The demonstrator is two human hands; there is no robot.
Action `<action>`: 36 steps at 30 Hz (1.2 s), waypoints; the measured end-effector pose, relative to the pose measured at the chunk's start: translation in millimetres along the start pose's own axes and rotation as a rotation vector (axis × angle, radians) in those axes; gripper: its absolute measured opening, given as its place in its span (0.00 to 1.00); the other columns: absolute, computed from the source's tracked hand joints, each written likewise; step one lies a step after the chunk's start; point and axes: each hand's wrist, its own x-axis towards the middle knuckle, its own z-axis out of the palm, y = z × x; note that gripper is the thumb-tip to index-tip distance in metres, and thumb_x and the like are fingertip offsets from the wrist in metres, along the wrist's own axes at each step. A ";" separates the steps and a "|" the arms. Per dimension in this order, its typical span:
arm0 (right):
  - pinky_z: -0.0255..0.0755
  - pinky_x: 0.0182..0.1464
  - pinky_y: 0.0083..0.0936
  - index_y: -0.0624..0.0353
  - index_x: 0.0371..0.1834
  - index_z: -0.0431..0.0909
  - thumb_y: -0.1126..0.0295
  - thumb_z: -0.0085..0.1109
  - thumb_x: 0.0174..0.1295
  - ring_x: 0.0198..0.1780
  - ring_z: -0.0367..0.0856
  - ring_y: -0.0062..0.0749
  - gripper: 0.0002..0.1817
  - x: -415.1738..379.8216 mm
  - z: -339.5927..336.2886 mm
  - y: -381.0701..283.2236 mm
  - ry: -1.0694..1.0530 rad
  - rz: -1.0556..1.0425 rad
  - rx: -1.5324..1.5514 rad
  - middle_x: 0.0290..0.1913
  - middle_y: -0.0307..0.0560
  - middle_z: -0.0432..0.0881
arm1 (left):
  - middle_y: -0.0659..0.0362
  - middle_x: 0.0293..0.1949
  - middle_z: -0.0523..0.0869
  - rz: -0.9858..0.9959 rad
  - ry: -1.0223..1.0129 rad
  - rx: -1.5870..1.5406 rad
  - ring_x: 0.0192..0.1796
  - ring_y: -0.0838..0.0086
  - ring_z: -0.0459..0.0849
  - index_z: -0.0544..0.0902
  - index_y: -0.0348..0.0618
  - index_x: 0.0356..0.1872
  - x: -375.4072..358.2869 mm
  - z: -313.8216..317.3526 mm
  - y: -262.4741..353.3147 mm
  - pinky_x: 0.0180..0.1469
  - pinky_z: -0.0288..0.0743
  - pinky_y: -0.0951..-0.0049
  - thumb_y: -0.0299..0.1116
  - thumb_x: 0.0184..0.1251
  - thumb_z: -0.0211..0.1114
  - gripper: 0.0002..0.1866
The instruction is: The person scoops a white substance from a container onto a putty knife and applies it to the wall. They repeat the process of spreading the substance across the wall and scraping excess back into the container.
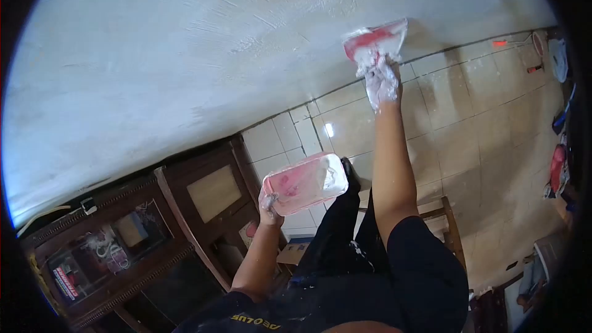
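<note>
My right hand, smeared with white paste, is closed round a wide red putty knife. White plaster coats part of its blade, whose edge lies close along the pale wall. Fresh ridged strokes of plaster show on the wall to the left of the blade. Lower down, my left hand grips the near left end of a pink rectangular tub, its thumb over the rim. A lump of white plaster sits at the tub's right end, and thin smears cover the rest of the inside.
Dark wooden cabinets with glass panes stand along the wall at lower left. Pale floor tiles spread to the right. A paint roller lies at the far right, with clothes nearby. A wooden stool or chair stands beside my legs.
</note>
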 end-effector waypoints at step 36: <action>0.75 0.36 0.24 0.64 0.44 0.77 0.73 0.62 0.59 0.35 0.80 0.28 0.11 -21.7 -75.5 -3.3 0.420 -0.188 -0.681 0.38 0.43 0.80 | 0.52 0.56 0.75 -0.093 0.000 -0.009 0.59 0.58 0.74 0.68 0.40 0.59 29.7 -18.2 -46.8 0.61 0.70 0.56 0.42 0.46 0.66 0.36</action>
